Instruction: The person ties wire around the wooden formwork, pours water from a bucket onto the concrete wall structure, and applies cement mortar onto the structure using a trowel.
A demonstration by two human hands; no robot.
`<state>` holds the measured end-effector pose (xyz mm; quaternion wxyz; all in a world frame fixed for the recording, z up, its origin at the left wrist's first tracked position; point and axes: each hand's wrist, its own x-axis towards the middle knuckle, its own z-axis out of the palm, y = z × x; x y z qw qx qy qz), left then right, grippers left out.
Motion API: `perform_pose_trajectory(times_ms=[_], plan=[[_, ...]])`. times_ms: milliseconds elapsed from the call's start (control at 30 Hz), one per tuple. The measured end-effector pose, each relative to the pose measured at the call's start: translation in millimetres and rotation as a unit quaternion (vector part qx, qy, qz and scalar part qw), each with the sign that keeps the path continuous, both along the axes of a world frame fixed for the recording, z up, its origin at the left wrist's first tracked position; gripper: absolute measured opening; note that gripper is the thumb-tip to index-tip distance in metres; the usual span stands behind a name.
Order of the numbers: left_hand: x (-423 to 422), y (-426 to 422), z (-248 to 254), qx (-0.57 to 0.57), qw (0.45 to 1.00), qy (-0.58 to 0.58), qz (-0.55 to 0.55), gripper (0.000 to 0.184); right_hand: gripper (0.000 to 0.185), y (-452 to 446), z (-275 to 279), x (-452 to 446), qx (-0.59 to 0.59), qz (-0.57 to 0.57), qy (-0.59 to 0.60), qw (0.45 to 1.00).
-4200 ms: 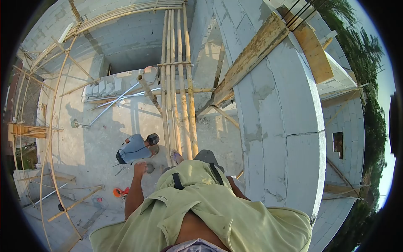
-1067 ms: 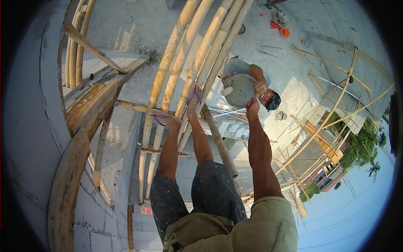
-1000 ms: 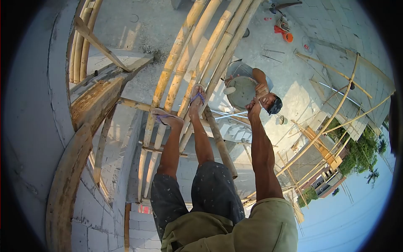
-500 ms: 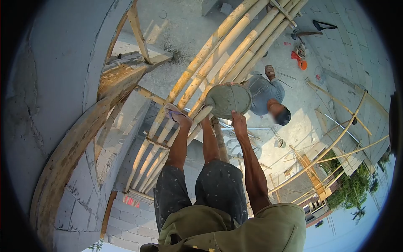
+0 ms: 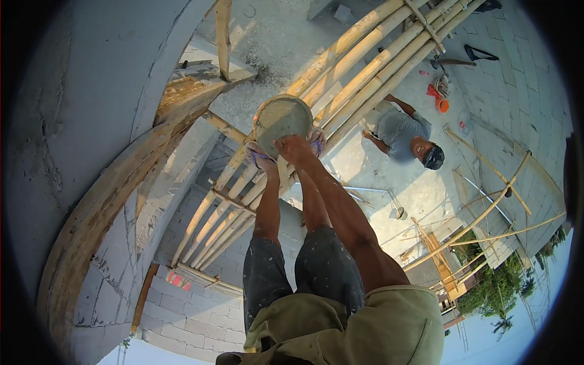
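Right hand [image 5: 292,148]: we have it closed on the bucket [image 5: 258,115] edge, 5 o'clock.
Bucket: grey mix [image 5: 283,115] inside.
Co-worker [image 5: 404,132]: 3 o'clock from bucket.
Left hand: out of view, can't tell.

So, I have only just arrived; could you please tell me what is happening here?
A person stands on bamboo poles, with a co-worker on the floor below. The right hand has its fingers on the near edge of a bucket of grey, mortar-like mix, close by the feet. Whether the bucket rests on the poles is hard to tell. The left hand is out of view.
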<state>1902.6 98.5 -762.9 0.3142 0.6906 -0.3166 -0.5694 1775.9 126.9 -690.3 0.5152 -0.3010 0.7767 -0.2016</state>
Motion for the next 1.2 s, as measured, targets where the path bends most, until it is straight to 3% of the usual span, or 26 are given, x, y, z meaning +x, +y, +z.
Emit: perform_pose_trajectory(times_ms=[133, 200, 267, 333, 367, 400, 433, 500, 533, 567, 600, 633, 667, 700, 733, 767, 833, 867, 933, 967, 1033, 1067, 1133, 1167, 1200], plan=[[-2, 2, 3, -0.007, 1.0, 0.0, 0.006, 0.061, 0.049, -2, -20, -25, 0.007, -0.009, 0.018, 1.0], [-2, 2, 5, -0.013, 1.0, -0.002, 0.008, 0.06, 0.048, 2, -25, -38, -0.067, -0.06, 0.063, 0.994], [1, 4, 1, -0.017, 1.0, 0.002, 0.008, 0.06, 0.045, -4, -39, -50, -0.069, -0.073, 0.051, 0.994], [18, 9, -23, -0.077, 0.995, 0.011, -0.064, 0.051, 0.043, -6, -41, -51, -0.073, -0.088, 0.038, 0.993], [32, 17, -52, -0.078, 0.995, 0.01, -0.066, 0.051, 0.04, -7, -34, -48, -0.109, -0.142, 0.126, 0.976], [45, 23, -79, -0.088, 0.995, 0.042, -0.031, 0.046, 0.04, -8, -25, -43, -0.143, -0.195, 0.212, 0.947], [52, 23, -95, -0.099, 0.992, 0.075, 0.005, 0.041, 0.04, -6, -13, -38, -0.145, -0.198, 0.211, 0.946], [7, 5, -20, -0.073, 0.995, 0.065, 0.03, 0.038, 0.052, 11, 12, -22, -0.022, -0.363, 0.226, 0.904], [-10, 1, 10, -0.043, 0.996, 0.055, 0.058, 0.036, 0.052, 25, 5, -4, -0.021, -0.364, 0.226, 0.903], [-9, 1, 9, -0.041, 0.996, 0.054, 0.056, 0.036, 0.061, 44, -16, 22, 0.123, -0.376, 0.136, 0.908], [-4, 2, 3, -0.025, 0.998, 0.055, 0.036, 0.037, 0.07, 58, -26, 40, 0.262, -0.377, 0.043, 0.887], [-1, 3, -2, -0.009, 0.998, 0.056, 0.017, 0.038, 0.07, 60, -18, 46, 0.264, -0.378, 0.042, 0.886], [12, 6, -26, -0.01, 0.998, 0.056, 0.016, 0.038, 0.079, 55, -6, 49, 0.055, -0.359, 0.167, 0.917], [31, 11, -62, -0.007, 0.992, 0.127, 0.026, 0.042, 0.088, 50, -4, 52, -0.157, -0.318, 0.281, 0.892], [52, 19, -96, -0.003, 0.98, 0.196, 0.037, 0.045, 0.088, 44, -5, 53, -0.156, -0.321, 0.279, 0.891], [57, 20, -98, -0.003, 0.981, 0.192, 0.035, 0.045, 0.082, 38, -9, 54, -0.097, -0.297, 0.207, 0.927], [70, 32, -111, -0.099, 0.976, -0.004, -0.195, 0.052, 0.072, 25, -21, 52, 0.023, -0.238, 0.057, 0.969], [69, 32, -102, -0.098, 0.975, -0.007, -0.198, 0.052, 0.068, 18, -25, 51, 0.082, -0.206, -0.019, 0.975], [51, 24, -69, 0.008, 0.978, -0.061, -0.201, 0.055, 0.066, 10, -29, 48, 0.195, -0.131, -0.166, 0.958], [45, 20, -59, 0.01, 0.978, -0.06, -0.2, 0.055, 0.066, 20, -25, 54, 0.196, -0.13, -0.164, 0.958], [37, 15, -47, 0.039, 0.991, 0.025, -0.129, 0.058, 0.06, 57, -10, 72, 0.21, -0.029, 0.061, 0.975], [35, 16, -50, 0.038, 0.991, 0.028, -0.127, 0.058, 0.06, 63, 1, 69, 0.209, -0.027, 0.065, 0.975], [43, 24, -65, -0.009, 0.993, 0.121, 0.004, 0.059, 0.048, 69, 22, 60, 0.245, -0.089, 0.148, 0.954], [63, 30, -79, -0.009, 0.993, 0.12, 0.004, 0.059, 0.048, 66, 24, 53, 0.246, -0.089, 0.147, 0.954], [89, 35, -92, -0.047, 0.99, 0.029, -0.132, 0.059, 0.043, 61, 20, 46, 0.255, -0.102, 0.138, 0.952]])
